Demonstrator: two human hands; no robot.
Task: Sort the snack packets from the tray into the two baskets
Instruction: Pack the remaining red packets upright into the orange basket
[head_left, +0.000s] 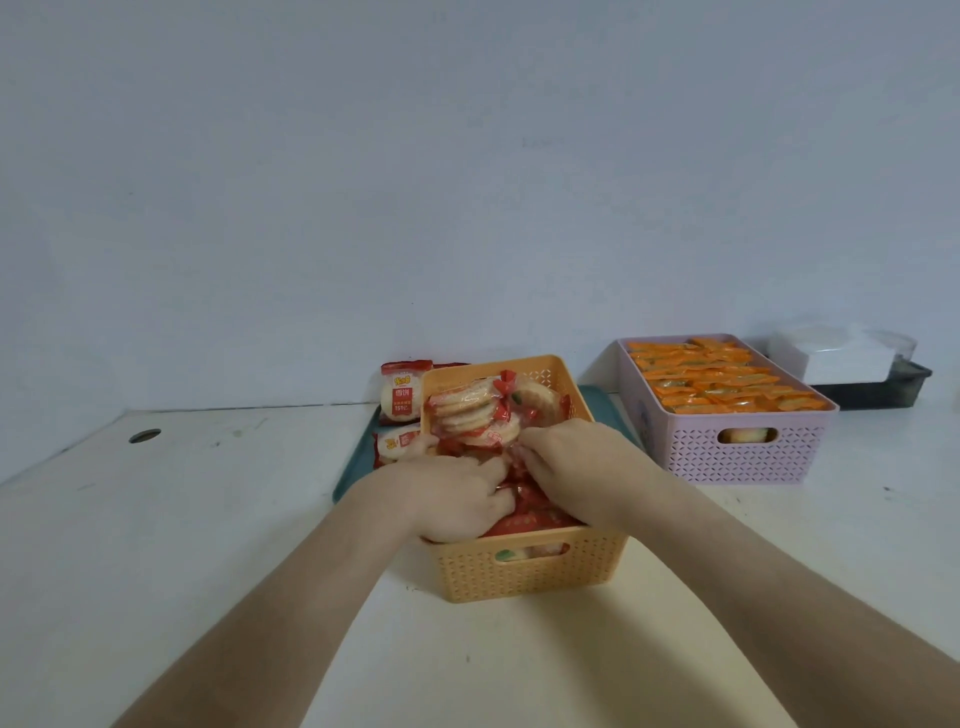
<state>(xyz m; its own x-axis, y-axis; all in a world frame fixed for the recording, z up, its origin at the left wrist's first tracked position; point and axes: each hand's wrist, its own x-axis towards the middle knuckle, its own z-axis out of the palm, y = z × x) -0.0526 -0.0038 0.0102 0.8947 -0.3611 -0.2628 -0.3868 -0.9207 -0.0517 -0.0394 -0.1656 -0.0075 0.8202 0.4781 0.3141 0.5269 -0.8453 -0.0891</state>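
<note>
An orange basket (524, 574) stands in front of me, heaped with red-and-white rice cracker packets (470, 415). Both my hands are inside it: my left hand (457, 499) presses down on the red packets near the front, and my right hand (576, 462) pinches a clear packet edge in the middle. Behind the basket lies a teal tray (347, 480) with two red-and-white packets (399, 397) left on it. To the right stands a pink basket (743, 452) filled with orange packets (722, 382).
A white table (182, 519) has a round cable hole (145, 435) at the left. A dark tray with white and clear containers (852, 358) sits behind the pink basket. A plain wall rises at the back.
</note>
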